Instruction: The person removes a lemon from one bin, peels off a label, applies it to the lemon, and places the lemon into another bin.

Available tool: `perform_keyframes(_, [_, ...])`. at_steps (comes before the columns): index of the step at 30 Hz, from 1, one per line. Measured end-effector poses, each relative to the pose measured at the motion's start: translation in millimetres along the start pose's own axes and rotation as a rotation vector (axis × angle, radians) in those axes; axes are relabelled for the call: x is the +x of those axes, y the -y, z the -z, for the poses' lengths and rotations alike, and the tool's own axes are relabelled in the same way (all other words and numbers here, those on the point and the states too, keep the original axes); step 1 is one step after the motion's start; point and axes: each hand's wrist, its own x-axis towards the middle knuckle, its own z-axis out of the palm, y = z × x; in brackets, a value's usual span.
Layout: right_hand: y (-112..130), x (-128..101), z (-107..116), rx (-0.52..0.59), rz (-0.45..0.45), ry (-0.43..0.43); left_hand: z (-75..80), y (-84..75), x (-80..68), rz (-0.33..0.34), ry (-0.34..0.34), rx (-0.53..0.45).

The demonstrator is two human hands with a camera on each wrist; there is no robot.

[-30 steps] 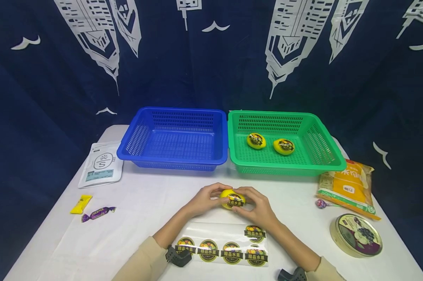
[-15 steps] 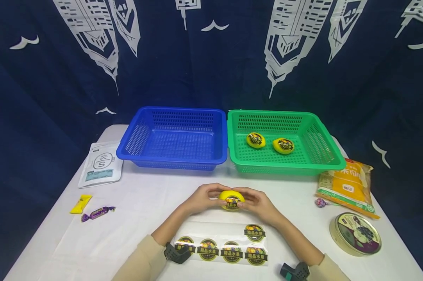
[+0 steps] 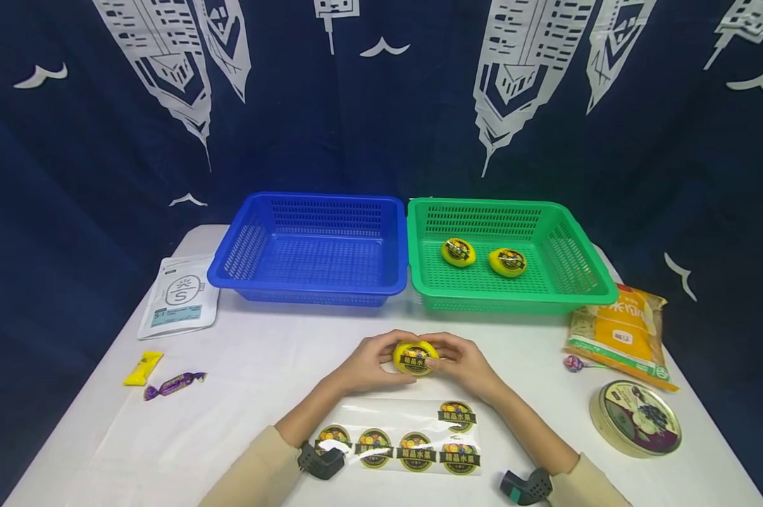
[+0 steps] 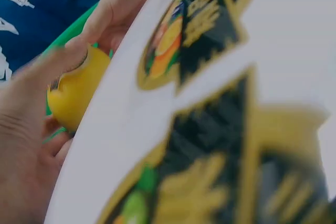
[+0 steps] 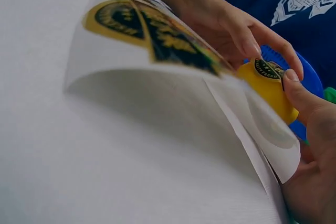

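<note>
Both hands hold a yellow lemon (image 3: pixel 414 357) with a round dark sticker, just above the white table. My left hand (image 3: pixel 367 360) grips its left side, fingers curled over the top. My right hand (image 3: pixel 462 362) grips its right side, thumb by the sticker (image 5: pixel 269 68). In the left wrist view the lemon (image 4: pixel 76 94) shows past my curled fingers. A sticker sheet (image 3: pixel 401 438) with several round labels lies on the table in front of my hands. It fills much of both wrist views, with its edge lifted (image 5: pixel 173 72).
A blue basket (image 3: pixel 311 248) holds nothing. A green basket (image 3: pixel 509 255) beside it holds two stickered lemons (image 3: pixel 458 252) (image 3: pixel 507 261). At left lie a white pouch (image 3: pixel 180 296) and two candies (image 3: pixel 173 384). At right are an orange bag (image 3: pixel 623 329), a lollipop (image 3: pixel 573 363) and a round tin (image 3: pixel 637 418).
The lemon has been turned slightly in my hands, and the sticker faces me more squarely. My hands have shifted a little to the left.
</note>
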Motion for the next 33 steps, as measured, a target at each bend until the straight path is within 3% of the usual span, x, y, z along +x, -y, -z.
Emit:
perform_keyframes(5, [17,-3,-4,-0.033,-0.021,-0.031,-3.6,0.8,2.7,-0.076,-0.056,0.166])
perform_keyframes(7, [19,-4,-4,-0.049,-0.024,-0.047,-4.8,-1.1,3.4,-0.081,-0.072,0.181])
perform_keyframes(10, [19,-6,-3,-0.08,0.068,-0.125,-6.8,-9.4,4.2,-0.073,-0.08,0.157])
perform_keyframes(12, [16,-7,0,-0.098,0.17,-0.249,-7.7,-17.4,4.7,-0.065,-0.088,0.139])
perform_keyframes(16, [11,-7,12,-0.086,0.321,-0.585,-7.7,-28.0,4.6,-0.043,-0.097,0.113])
perform_keyframes(20, [19,-8,26,-0.033,0.299,-0.831,-7.6,-17.2,4.5,-0.008,-0.091,0.118])
perform_keyframes(23, [28,-8,38,0.052,0.245,-0.944,-7.0,-8.4,6.2,0.003,-0.076,0.103])
perform_keyframes(25, [31,-7,46,0.126,0.223,-1.002,-4.9,-12.0,9.3,0.005,-0.074,0.09])
perform_keyframes(29, [34,-3,57,0.225,0.209,-1.073,3.9,-33.7,26.8,-0.003,-0.086,0.096])
perform_keyframes(33, [33,-1,59,0.244,0.216,-1.091,17.8,-66.2,63.9,-0.005,-0.116,0.14])
